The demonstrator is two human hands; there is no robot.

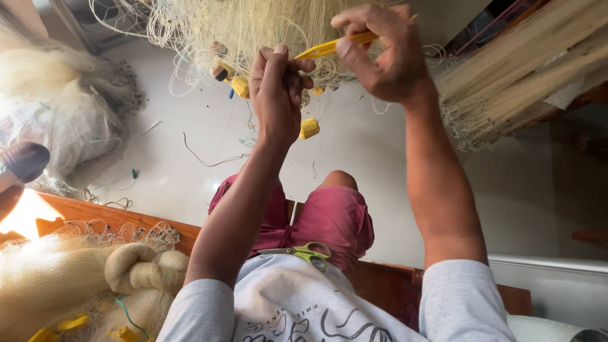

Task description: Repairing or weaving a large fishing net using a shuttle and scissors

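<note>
Big pale monofilament fishing net [253, 25] hangs right above both hands, mending clearly unfinished with loose strands everywhere. Left hand [277, 88] grip is pinched shut on the mesh. Right hand [386, 54] grip pinches a flat yellow plastic netting needle [332, 45]; green-handled scissors [304, 252] sit on the lap below.
</note>
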